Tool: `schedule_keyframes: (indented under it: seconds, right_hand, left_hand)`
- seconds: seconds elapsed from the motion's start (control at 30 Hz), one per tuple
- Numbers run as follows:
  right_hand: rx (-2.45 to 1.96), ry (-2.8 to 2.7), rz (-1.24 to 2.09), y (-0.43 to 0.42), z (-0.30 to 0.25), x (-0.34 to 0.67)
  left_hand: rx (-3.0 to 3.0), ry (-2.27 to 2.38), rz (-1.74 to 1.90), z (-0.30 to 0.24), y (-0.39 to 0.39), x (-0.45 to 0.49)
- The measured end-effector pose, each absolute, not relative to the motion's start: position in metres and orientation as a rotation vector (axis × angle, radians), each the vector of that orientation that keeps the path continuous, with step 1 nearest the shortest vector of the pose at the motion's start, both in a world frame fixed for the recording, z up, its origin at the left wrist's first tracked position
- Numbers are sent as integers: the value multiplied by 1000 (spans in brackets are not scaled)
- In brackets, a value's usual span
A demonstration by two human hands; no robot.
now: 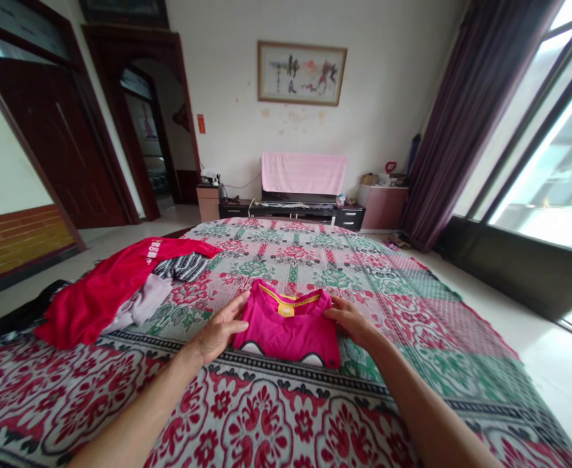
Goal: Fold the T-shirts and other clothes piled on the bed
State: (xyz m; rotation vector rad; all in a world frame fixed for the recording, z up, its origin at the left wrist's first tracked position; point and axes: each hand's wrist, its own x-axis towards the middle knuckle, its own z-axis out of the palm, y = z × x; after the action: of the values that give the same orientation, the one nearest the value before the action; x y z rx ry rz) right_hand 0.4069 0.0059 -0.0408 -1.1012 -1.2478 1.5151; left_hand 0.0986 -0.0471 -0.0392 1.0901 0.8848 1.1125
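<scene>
A pink T-shirt (286, 335) lies folded into a compact shape on the patterned bedspread, neckline away from me. Yellow trim and a yellow patch show inside its collar, and white shapes with dark outlines show at its near edge. My left hand (221, 327) grips its left side, thumb on top and fingers along the edge. At the upper right side, my right hand (351, 318) pinches the cloth, with some fingers hidden behind it.
A red garment (115, 286) with white lettering lies in a loose heap at the left, over a pale pink cloth (142, 302) and a black-and-white patterned cloth (182, 266). Beyond the bedspread (286, 403) stands a low black cabinet (349, 218). Dark curtains (476, 117) hang at the right.
</scene>
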Motion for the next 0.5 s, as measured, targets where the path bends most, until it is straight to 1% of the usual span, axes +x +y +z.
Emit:
schedule_keyframes:
  seconds: [0.3,0.5]
  right_hand:
    - [-1095,-1253,1568,2,-36,406]
    - [-1112,-1239,1455,6,-46,406]
  left_hand:
    - [1045,889,1134,-43,-48,97]
    - [1064,960,1030,-37,-51,98]
